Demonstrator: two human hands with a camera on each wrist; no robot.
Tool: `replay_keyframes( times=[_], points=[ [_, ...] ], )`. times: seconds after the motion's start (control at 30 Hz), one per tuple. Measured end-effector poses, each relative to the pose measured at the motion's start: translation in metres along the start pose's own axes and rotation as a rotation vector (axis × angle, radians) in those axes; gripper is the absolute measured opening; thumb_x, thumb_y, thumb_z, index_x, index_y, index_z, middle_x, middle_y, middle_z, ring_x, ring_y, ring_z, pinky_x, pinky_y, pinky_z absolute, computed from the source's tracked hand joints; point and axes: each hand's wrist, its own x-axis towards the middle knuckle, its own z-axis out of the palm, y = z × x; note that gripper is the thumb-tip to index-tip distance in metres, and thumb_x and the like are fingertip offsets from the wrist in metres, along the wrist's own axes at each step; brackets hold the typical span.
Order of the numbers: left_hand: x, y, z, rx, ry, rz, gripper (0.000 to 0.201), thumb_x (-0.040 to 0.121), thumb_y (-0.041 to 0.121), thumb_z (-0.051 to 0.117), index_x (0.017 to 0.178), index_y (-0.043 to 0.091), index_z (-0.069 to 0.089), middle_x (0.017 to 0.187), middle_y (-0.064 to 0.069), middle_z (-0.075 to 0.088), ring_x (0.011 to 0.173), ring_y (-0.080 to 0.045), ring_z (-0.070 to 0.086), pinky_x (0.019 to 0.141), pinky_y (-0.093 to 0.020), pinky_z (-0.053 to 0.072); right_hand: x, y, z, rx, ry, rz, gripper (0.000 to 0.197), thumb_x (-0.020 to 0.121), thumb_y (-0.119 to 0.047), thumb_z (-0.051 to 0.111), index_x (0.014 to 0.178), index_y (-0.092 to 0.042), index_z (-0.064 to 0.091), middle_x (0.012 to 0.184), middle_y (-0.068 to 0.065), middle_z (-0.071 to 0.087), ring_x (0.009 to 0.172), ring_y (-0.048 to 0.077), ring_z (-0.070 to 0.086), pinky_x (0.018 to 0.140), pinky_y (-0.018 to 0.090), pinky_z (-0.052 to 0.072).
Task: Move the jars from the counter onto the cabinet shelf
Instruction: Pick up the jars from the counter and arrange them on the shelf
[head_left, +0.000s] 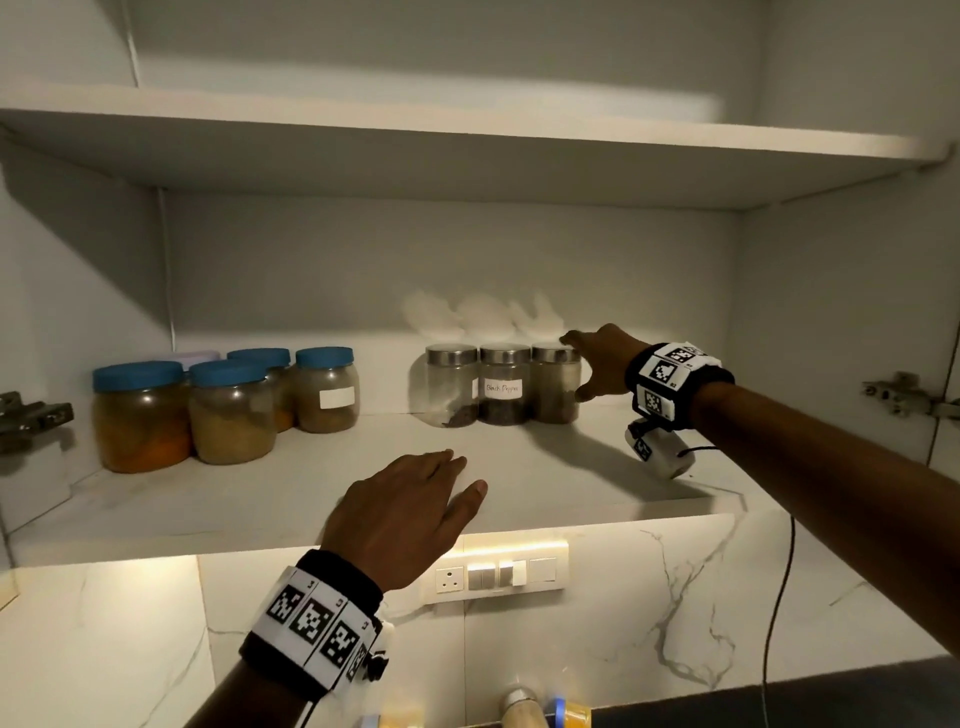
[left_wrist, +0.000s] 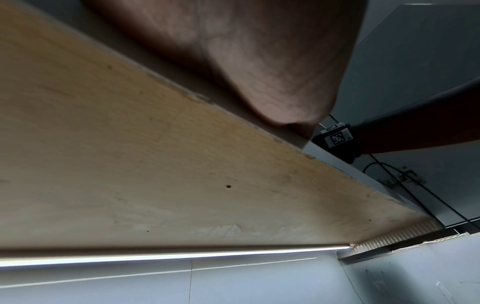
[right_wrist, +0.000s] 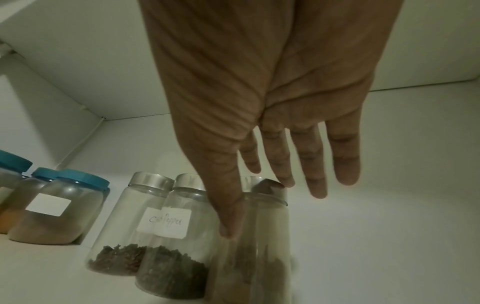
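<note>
The rightmost steel-lidded jar stands on the cabinet shelf, beside two others. The right hand, fingers spread, should be withdrawn straight back without nudging it. The left hand rests flat, holding nothing.

— Where's the head camera looking?
— Straight into the cabinet, near the shelf, slightly down.
— And the wrists?
— The left looks up at the shelf's underside (very close); the right looks along the fingers at the steel-lidded jars, which the head view shares.
</note>
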Motion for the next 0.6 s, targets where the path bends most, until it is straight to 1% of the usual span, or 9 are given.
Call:
replay_keyframes(
  times=[0.07,0.13,0.2,0.27,0.33,0.4,0.43,0.5,0.6],
  points=[
    [-0.001,0.000,0.000,-0.024,-0.026,0.005,0.115,0.073,0.087,-0.026,0.162,0.038,0.028,0.170,0.017,0.030,0.155,-0.010,0.033,0.120,-0.042,0.040,-0.010,-0.003,-0.009,-0.016,0.026,0.004,0.096,0.075,-0.046,0.087,0.150,-0.012,0.038,0.113,0.018,0.063,0.110,0.040,0.063,0.090,0.049,0.057],
    [-0.003,-0.001,0.002,-0.047,-0.024,0.017,0.086,0.094,0.079,0.001,0.161,0.037,0.034,0.168,0.015,0.035,0.153,-0.012,0.036,0.119,-0.044,0.040,-0.029,-0.010,-0.022,-0.026,0.100,-0.028,0.090,0.077,-0.048,0.084,0.147,-0.012,0.041,0.113,0.024,0.063,0.108,0.043,0.063,0.089,0.052,0.055],
    [-0.006,-0.004,0.004,-0.049,0.054,0.078,0.070,0.101,0.071,0.017,0.154,0.035,0.047,0.159,0.012,0.049,0.150,-0.013,0.039,0.116,-0.044,0.044,-0.061,-0.024,-0.036,-0.002,0.207,-0.120,0.077,0.082,-0.046,0.079,0.144,-0.012,0.047,0.114,0.027,0.066,0.108,0.044,0.063,0.093,0.049,0.051],
    [-0.018,-0.007,0.008,0.012,0.273,0.231,0.053,0.106,0.057,0.034,0.144,0.029,0.058,0.146,0.008,0.061,0.146,-0.017,0.043,0.116,-0.044,0.041,-0.104,-0.037,-0.050,0.028,0.373,-0.240,0.062,0.089,-0.046,0.073,0.138,-0.014,0.054,0.116,0.024,0.067,0.107,0.042,0.064,0.096,0.047,0.046],
    [-0.040,-0.014,0.015,0.028,0.536,0.362,0.038,0.105,0.041,0.050,0.134,0.022,0.067,0.136,0.004,0.068,0.136,-0.023,0.052,0.111,-0.044,0.037,-0.155,-0.046,-0.055,0.129,0.481,-0.321,0.053,0.094,-0.053,0.065,0.137,-0.023,0.055,0.130,0.013,0.064,0.119,0.034,0.060,0.102,0.050,0.045],
    [-0.073,-0.027,0.032,-0.003,0.711,0.392,0.027,0.102,0.029,0.056,0.118,0.017,0.075,0.121,0.001,0.074,0.121,-0.026,0.061,0.101,-0.044,0.041,-0.206,-0.055,-0.040,0.266,0.435,-0.380,0.050,0.097,-0.059,0.058,0.138,-0.032,0.052,0.139,-0.008,0.057,0.128,0.018,0.055,0.107,0.051,0.045],
    [-0.093,-0.036,0.047,-0.005,0.741,0.373,0.024,0.101,0.024,0.056,0.108,0.016,0.078,0.112,0.000,0.076,0.113,-0.027,0.063,0.095,-0.043,0.042,-0.228,-0.060,-0.026,0.316,0.388,-0.398,0.050,0.096,-0.062,0.058,0.137,-0.034,0.052,0.139,-0.018,0.054,0.128,0.013,0.054,0.108,0.049,0.045],
    [-0.128,-0.057,0.086,-0.012,0.681,0.289,0.022,0.099,0.020,0.057,0.096,0.018,0.079,0.098,0.002,0.076,0.102,-0.027,0.063,0.086,-0.042,0.042,-0.266,-0.069,0.013,0.400,0.291,-0.425,0.050,0.091,-0.062,0.063,0.133,-0.038,0.054,0.136,-0.023,0.055,0.125,0.012,0.058,0.108,0.045,0.046],
    [-0.175,-0.094,0.175,-0.183,0.407,0.070,0.016,0.097,0.018,0.061,0.095,0.023,0.076,0.095,0.006,0.072,0.098,-0.027,0.064,0.082,-0.044,0.048,-0.304,-0.080,0.106,0.499,0.080,-0.458,0.044,0.088,-0.053,0.072,0.128,-0.037,0.061,0.131,-0.017,0.063,0.119,0.007,0.062,0.102,0.033,0.050]
  ],
)
